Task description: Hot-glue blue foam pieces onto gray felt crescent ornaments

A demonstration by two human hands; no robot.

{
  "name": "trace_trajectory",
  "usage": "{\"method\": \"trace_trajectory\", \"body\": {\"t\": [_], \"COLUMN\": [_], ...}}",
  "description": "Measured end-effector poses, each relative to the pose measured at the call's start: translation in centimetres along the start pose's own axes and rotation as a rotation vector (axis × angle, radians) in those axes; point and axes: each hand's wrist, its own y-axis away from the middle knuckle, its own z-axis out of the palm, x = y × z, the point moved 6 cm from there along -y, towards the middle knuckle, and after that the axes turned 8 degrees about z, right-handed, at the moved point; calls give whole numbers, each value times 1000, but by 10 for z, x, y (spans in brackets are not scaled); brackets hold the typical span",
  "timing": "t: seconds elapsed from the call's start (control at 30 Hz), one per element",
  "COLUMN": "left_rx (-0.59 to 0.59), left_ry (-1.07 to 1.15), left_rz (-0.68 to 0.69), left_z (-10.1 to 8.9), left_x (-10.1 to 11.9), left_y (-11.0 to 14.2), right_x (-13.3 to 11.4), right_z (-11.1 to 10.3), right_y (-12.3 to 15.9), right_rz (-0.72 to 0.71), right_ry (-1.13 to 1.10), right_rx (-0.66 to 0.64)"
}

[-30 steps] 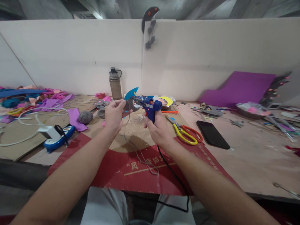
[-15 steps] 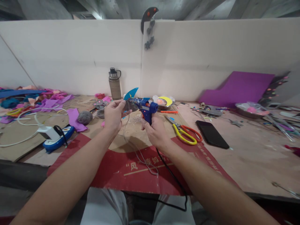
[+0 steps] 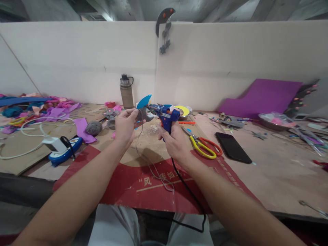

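My left hand (image 3: 125, 128) pinches a dark grey felt-like piece (image 3: 141, 114) between thumb and fingers. A thin grey yarn (image 3: 137, 147) hangs from it down to the red-and-brown sheet on the table. My right hand (image 3: 176, 143) is wrapped round the handle of a blue hot glue gun (image 3: 167, 118). Its nozzle points left, just above and beside the grey piece; I cannot tell whether they touch. A blue pointed piece (image 3: 144, 101) shows just behind the grey one, and whether it is attached is unclear.
Scissors (image 3: 203, 147) with yellow and red handles and a black phone (image 3: 233, 147) lie to the right. A bottle (image 3: 126, 92) stands by the white partition. On the left are a grey yarn ball (image 3: 93, 128), a blue power strip (image 3: 64, 153) and felt scraps (image 3: 53, 114). The glue gun's black cord (image 3: 188, 189) hangs over the edge.
The glue gun in my right hand has moved right, away from my left hand, uncovering more of the grey piece. The blue piece now looks narrower.
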Motion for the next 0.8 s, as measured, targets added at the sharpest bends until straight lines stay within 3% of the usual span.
{"method": "trace_trajectory", "body": {"t": [0.4,0.8], "left_rx": [-23,-15], "left_ry": [21,-2], "left_rz": [4,19], "left_z": [0,0], "left_x": [0,-1], "left_y": [0,-1], "right_x": [1,-1], "right_z": [-4,5], "right_y": [-1,3], "right_rz": [-6,-4], "right_ry": [16,40], "right_rx": [33,-15]}}
